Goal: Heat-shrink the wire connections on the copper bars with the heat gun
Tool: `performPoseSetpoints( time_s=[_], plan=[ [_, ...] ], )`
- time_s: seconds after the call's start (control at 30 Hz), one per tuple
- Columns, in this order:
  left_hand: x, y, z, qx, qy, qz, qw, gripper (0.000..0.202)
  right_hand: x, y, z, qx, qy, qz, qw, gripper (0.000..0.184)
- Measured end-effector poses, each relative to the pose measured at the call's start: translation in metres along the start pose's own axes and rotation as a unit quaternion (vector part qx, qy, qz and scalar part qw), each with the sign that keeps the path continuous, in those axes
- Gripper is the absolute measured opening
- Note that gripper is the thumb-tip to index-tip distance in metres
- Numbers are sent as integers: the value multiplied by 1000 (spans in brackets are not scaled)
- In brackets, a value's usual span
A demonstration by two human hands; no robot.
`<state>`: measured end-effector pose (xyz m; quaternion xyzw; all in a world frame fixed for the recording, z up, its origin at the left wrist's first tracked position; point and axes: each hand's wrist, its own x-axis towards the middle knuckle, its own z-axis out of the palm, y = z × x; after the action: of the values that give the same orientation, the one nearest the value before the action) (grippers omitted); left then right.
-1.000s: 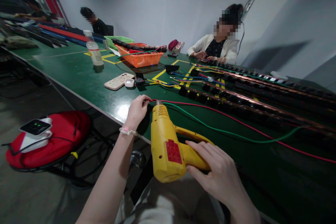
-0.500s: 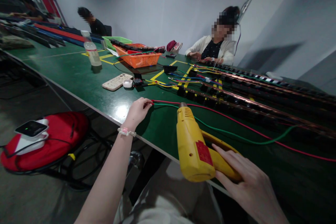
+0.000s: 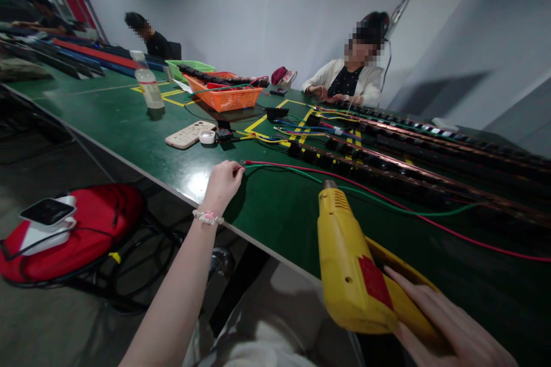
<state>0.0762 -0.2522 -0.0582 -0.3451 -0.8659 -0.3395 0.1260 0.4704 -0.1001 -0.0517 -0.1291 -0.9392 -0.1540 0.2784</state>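
My right hand [image 3: 451, 321] is wrapped around the handle of a yellow heat gun [image 3: 350, 264] with a red label. Its metal nozzle points away from me, close to the wires. My left hand [image 3: 224, 180] rests at the table edge, finger and thumb pinched at the end of a green wire [image 3: 297, 172]. Just past those fingertips lies the end of a red wire [image 3: 344, 176], tipped with a small metal terminal. Both wires run rightward across the green table [image 3: 275, 223]. The green wire's tip is hidden by my fingers.
Long black bars with copper strips [image 3: 413, 166] fill the right side. A phone [image 3: 189, 135], a white case [image 3: 207, 137], a bottle [image 3: 149, 85] and an orange basket [image 3: 232, 98] stand further back. A co-worker [image 3: 350, 74] sits opposite; a red stool [image 3: 107, 223] is at left.
The heat gun has moved right and towards me, away from the wire ends. The red wire's terminal now shows beyond my left fingertips. My left hand has barely moved.
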Motion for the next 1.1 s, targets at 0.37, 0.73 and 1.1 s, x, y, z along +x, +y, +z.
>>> performPoseSetpoints(
  time_s=[0.37,0.73,1.1],
  plan=[
    [0,5,-4,-108,-57,14,992,22,22,-21,-2,-33,27,-20,999,46],
    [1,2,3,-131,-87,70,985,24,59,-53,15,26,22,9,999,44],
    [2,-1,4,-107,-100,85,986,28,93,-77,25,167,-42,0,985,38]
  ],
)
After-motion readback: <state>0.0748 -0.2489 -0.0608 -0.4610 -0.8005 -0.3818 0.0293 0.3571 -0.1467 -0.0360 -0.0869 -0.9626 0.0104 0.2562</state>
